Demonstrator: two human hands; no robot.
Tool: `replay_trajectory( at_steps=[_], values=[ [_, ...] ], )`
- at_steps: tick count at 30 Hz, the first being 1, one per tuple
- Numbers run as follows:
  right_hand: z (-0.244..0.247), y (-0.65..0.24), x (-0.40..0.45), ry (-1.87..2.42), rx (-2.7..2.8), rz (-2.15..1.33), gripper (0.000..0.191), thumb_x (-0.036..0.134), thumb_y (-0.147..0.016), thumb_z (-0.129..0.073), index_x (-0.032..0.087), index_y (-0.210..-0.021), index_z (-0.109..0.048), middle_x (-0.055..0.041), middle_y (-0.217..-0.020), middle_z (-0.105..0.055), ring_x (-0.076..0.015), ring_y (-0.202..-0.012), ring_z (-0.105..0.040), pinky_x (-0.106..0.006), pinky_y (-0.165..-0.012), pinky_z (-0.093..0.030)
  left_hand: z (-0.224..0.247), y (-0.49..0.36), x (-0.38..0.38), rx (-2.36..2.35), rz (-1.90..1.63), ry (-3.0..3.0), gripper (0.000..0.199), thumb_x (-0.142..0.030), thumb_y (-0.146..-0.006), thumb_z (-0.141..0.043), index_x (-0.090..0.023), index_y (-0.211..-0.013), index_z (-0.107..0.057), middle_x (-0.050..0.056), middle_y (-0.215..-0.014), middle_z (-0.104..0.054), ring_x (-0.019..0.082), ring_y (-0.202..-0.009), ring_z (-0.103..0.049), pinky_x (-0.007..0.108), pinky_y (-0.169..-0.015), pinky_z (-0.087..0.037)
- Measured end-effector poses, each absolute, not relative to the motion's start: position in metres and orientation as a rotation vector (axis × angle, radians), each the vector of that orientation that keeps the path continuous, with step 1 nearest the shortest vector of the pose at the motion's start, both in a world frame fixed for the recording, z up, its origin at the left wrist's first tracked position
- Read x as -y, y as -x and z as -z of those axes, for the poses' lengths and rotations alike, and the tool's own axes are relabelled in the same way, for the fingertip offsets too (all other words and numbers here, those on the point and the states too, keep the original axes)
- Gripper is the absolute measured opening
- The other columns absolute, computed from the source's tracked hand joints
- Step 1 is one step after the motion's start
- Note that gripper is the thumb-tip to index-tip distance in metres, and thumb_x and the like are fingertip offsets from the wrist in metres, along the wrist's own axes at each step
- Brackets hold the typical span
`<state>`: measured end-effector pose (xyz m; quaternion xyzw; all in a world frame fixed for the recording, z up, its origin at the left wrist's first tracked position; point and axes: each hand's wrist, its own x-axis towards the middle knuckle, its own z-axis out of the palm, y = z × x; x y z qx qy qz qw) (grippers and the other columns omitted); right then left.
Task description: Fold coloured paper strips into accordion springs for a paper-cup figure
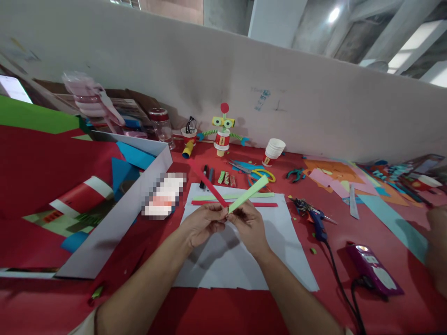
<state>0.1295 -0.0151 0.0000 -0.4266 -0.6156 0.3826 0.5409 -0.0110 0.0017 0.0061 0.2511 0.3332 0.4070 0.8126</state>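
Observation:
My left hand [204,222] and my right hand [248,228] meet above a white sheet [240,267], fingers closed in pinches. Between them they hold two paper strips joined at one end in a V. The red paper strip [210,186] rises to the left from my left fingertips. The light green paper strip [248,194] slants up to the right out of my right fingertips. The joined ends are partly hidden by my fingers. Behind my hands, another red strip [265,204] and another green strip [261,196] lie flat on the sheet.
A paper-cup robot figure [222,137] stands near the wall. Scissors [264,174], folded paper springs [226,178] and stacked cups [274,151] sit beyond the sheet. To the right are a glue gun [317,223] and a purple power box [375,270]; a box [115,232] is on the left. Another person's hand [438,237] is at far right.

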Motion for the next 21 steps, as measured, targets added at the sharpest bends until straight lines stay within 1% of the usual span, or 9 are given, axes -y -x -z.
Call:
replay_trajectory(
  at_steps=[2, 6, 8, 10, 14, 18, 21],
  values=[
    [0.004, -0.127, 0.015, 1.004, 1.448, -0.927, 0.002, 0.023, -0.076, -0.065, 0.021, -0.075, -0.065, 0.0002, -0.075, -0.053, -0.0146, -0.071, -0.051, -0.026, -0.063, -0.042, -0.005, 0.008, -0.001, -0.749, -0.934, -0.518, 0.026, -0.019, -0.047, -0.085, -0.012, -0.052, -0.061, -0.002, -0.052, -0.049, 0.005, -0.051, -0.04, 0.018, -0.047, -0.03],
    [0.01, -0.122, 0.016, 1.029, 1.391, -0.968, 0.005, 0.025, -0.08, -0.061, 0.021, -0.08, -0.065, 0.0005, -0.076, -0.051, -0.0135, -0.069, -0.051, -0.025, -0.062, -0.042, -0.005, 0.0, 0.001, -0.82, -1.058, -0.524, 0.028, -0.024, -0.045, -0.085, -0.012, -0.05, -0.059, -0.004, -0.048, -0.048, 0.003, -0.045, -0.036, 0.019, -0.043, -0.025],
    [0.009, -0.121, 0.017, 1.049, 1.389, -0.97, 0.007, 0.027, -0.081, -0.061, 0.022, -0.081, -0.065, -0.0001, -0.078, -0.053, -0.014, -0.071, -0.052, -0.026, -0.065, -0.043, -0.005, -0.002, 0.002, -0.856, -1.115, -0.532, 0.028, -0.025, -0.045, -0.085, -0.013, -0.051, -0.061, -0.004, -0.048, -0.05, 0.004, -0.045, -0.037, 0.019, -0.045, -0.027],
    [0.006, -0.121, 0.017, 1.07, 1.401, -0.945, 0.009, 0.026, -0.082, -0.06, 0.022, -0.078, -0.067, -0.0006, -0.077, -0.056, -0.0144, -0.073, -0.053, -0.026, -0.066, -0.043, -0.006, -0.002, 0.003, -0.877, -1.142, -0.531, 0.027, -0.026, -0.045, -0.085, -0.013, -0.054, -0.063, -0.004, -0.05, -0.052, 0.005, -0.047, -0.04, 0.019, -0.047, -0.03],
    [0.003, -0.123, 0.016, 1.115, 1.394, -0.889, 0.018, 0.022, -0.083, -0.057, 0.021, -0.069, -0.068, -0.0007, -0.073, -0.056, -0.0142, -0.071, -0.054, -0.026, -0.066, -0.043, -0.009, -0.003, 0.004, -0.89, -1.125, -0.537, 0.026, -0.026, -0.044, -0.085, -0.013, -0.054, -0.065, -0.003, -0.051, -0.054, 0.005, -0.049, -0.043, 0.019, -0.051, -0.034],
    [0.006, -0.122, 0.017, 1.174, 1.357, -0.92, 0.019, 0.024, -0.082, -0.056, 0.021, -0.069, -0.07, -0.0012, -0.073, -0.057, -0.0148, -0.07, -0.055, -0.026, -0.064, -0.044, -0.009, -0.004, 0.004, -0.933, -1.168, -0.545, 0.024, -0.024, -0.045, -0.084, -0.013, -0.052, -0.064, -0.003, -0.049, -0.055, 0.006, -0.049, -0.046, 0.02, -0.053, -0.037],
    [0.007, -0.121, 0.018, 1.207, 1.331, -0.933, 0.018, 0.026, -0.082, -0.056, 0.021, -0.071, -0.07, -0.0017, -0.074, -0.058, -0.0155, -0.069, -0.056, -0.026, -0.063, -0.044, -0.01, -0.005, 0.005, -0.932, -1.214, -0.568, 0.022, -0.02, -0.047, -0.083, -0.015, -0.062, -0.067, -0.001, -0.058, -0.063, 0.009, -0.055, -0.053, 0.021, -0.057, -0.041]
  ],
)
